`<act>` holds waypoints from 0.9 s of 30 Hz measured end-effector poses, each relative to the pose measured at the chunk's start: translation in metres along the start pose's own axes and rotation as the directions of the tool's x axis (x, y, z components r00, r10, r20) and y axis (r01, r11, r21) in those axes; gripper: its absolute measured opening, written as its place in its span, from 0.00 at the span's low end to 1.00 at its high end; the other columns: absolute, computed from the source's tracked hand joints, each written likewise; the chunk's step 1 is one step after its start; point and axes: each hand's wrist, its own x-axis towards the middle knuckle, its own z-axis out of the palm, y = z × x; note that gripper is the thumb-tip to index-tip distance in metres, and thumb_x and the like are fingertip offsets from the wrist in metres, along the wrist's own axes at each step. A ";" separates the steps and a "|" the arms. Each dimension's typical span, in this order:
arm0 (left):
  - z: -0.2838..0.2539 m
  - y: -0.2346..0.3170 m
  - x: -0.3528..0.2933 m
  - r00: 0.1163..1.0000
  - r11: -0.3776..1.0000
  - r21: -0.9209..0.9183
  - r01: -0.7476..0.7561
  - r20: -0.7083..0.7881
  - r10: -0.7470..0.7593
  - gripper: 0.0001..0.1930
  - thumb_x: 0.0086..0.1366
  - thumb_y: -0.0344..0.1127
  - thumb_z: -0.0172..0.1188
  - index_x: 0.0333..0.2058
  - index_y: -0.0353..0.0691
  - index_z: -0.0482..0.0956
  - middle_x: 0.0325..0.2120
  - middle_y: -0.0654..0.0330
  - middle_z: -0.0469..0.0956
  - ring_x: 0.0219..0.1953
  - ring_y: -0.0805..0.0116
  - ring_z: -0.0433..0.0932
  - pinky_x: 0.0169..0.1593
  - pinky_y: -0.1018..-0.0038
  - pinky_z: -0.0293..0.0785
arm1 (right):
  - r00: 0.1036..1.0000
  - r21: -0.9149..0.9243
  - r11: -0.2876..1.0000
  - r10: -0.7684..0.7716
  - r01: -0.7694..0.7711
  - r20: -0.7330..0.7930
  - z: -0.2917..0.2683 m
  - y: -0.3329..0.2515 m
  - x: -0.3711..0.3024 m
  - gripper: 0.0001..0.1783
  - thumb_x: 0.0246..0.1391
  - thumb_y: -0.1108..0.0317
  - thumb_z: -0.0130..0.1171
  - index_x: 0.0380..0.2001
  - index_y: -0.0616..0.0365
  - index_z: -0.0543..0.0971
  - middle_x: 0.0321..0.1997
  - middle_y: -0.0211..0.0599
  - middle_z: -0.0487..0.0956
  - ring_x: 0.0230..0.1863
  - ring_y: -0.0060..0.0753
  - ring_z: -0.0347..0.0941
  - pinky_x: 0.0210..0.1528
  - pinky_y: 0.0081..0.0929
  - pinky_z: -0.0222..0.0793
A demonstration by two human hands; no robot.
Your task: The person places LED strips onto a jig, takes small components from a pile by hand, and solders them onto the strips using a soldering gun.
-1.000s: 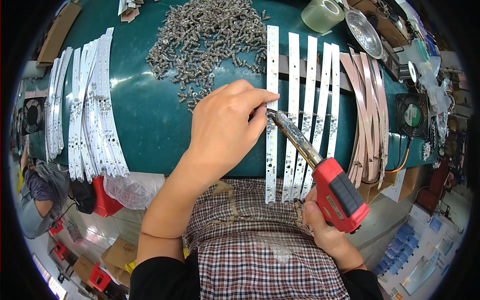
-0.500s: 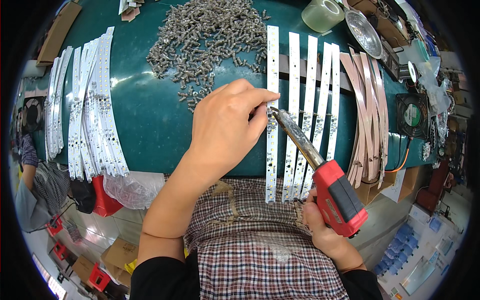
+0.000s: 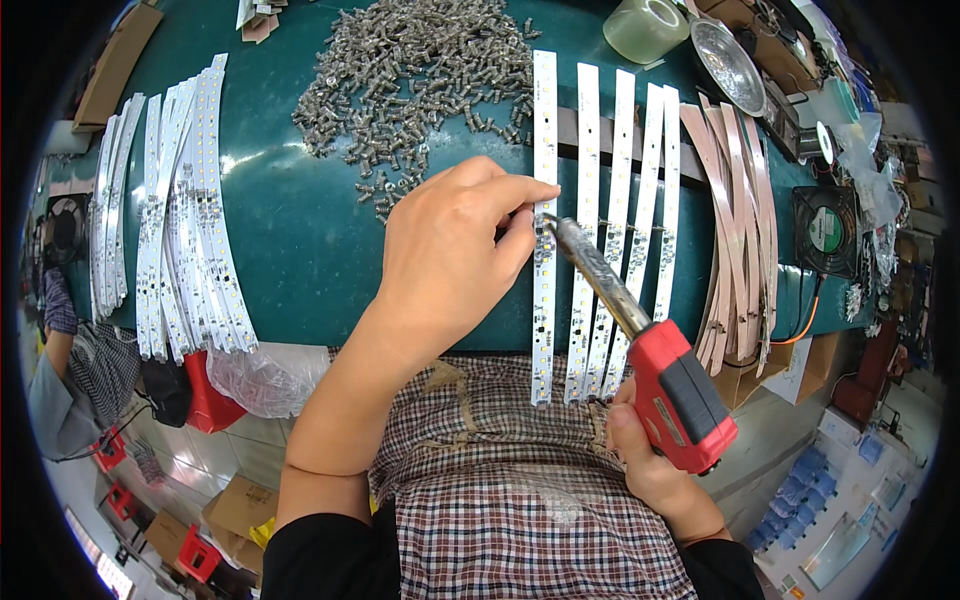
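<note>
My right hand (image 3: 650, 455) is wrapped round the handle of a red and black soldering gun (image 3: 685, 400). Its dark tip meets the nearest white LED strip (image 3: 544, 290), close to a cluster of small parts. At that same spot my left hand (image 3: 455, 250) rests with index finger and thumb pinched together over the strip's left edge; whatever is between them is too small or hidden to name. To the right, several more white LED strips (image 3: 618, 200) lie side by side, with small parts across their middles.
A heap of small metal pieces (image 3: 420, 60) covers the far middle of the green table (image 3: 300, 250). White LED strips (image 3: 185, 220) are piled left. Pinkish strips (image 3: 735, 230), a small fan (image 3: 825, 232), a tape roll (image 3: 645, 30) and a metal dish (image 3: 727, 68) are right.
The soldering gun has shifted very slightly to the right, its tip staying by the same cluster of parts. My left hand has hardly moved.
</note>
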 end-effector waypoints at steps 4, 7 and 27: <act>0.002 0.001 0.002 1.000 1.000 -0.008 -0.005 0.006 0.005 0.13 0.57 0.25 0.61 0.41 0.45 0.85 0.28 0.62 0.79 0.27 0.71 0.79 0.32 0.77 0.73 | 0.995 0.000 1.000 -0.013 0.013 -0.097 -0.008 -0.007 -0.011 0.07 0.54 0.73 0.62 0.34 0.62 0.76 0.26 0.36 0.76 0.28 0.33 0.74 0.31 0.29 0.70; 0.002 0.005 0.003 1.000 0.998 -0.061 0.023 -0.005 -0.023 0.14 0.57 0.24 0.61 0.42 0.45 0.85 0.29 0.62 0.79 0.27 0.73 0.78 0.30 0.78 0.72 | 0.949 -0.072 0.983 -0.181 0.168 -0.258 -0.026 0.003 -0.019 0.10 0.62 0.67 0.50 0.39 0.62 0.64 0.34 0.39 0.69 0.18 0.17 0.58 0.22 0.18 0.59; 0.000 0.027 -0.008 0.991 0.989 -0.118 0.091 0.108 -0.078 0.31 0.49 0.25 0.71 0.55 0.39 0.74 0.48 0.57 0.73 0.29 0.73 0.79 0.30 0.78 0.76 | 0.587 -0.723 0.689 -0.564 -0.053 -0.581 -0.062 0.032 0.099 0.31 0.38 0.73 0.73 0.46 0.60 0.69 0.42 0.46 0.71 0.41 0.55 0.73 0.41 0.44 0.68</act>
